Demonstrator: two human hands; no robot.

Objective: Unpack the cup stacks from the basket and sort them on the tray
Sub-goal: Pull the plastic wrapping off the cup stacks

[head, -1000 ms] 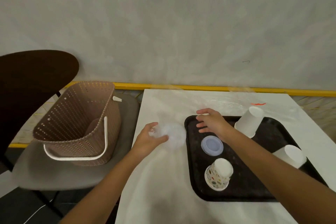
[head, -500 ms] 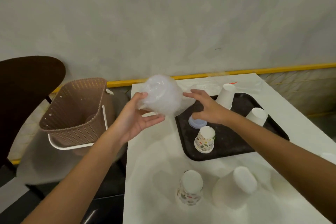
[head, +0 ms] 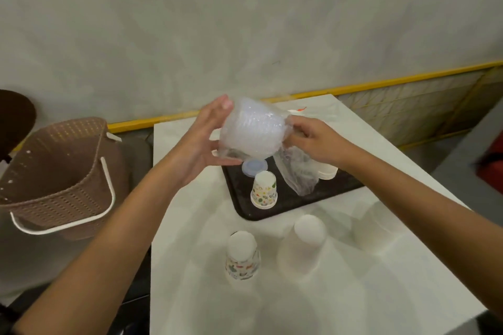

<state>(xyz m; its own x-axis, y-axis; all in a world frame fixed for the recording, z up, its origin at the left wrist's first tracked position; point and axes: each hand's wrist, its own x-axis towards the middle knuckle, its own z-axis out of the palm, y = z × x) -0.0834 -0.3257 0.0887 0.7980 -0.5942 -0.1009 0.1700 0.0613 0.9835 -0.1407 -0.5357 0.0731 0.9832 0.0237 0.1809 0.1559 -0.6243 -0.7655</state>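
Observation:
I hold a stack of clear plastic cups in a clear plastic bag point(head: 253, 130) above the far left corner of the black tray point(head: 288, 198). My left hand point(head: 204, 144) cups its left side and my right hand point(head: 313, 141) grips its right end, where the loose bag hangs down. On the tray stand a patterned paper cup stack point(head: 264, 190), upside down, a blue lid point(head: 254, 167) and a white cup stack point(head: 326, 171) partly hidden by my right hand. The brown woven basket point(head: 60, 171) sits on a chair to the left.
On the white table point(head: 190, 253) in front of the tray stand upside-down cup stacks: a patterned one point(head: 242, 255), a white one point(head: 307, 245) and another white one point(head: 373, 226). A grey wall with a yellow strip runs behind.
The bagged clear cups have risen from the table beside the tray. My right hand moved from the tray to the bag's right end. The view has tilted down, showing the near cups.

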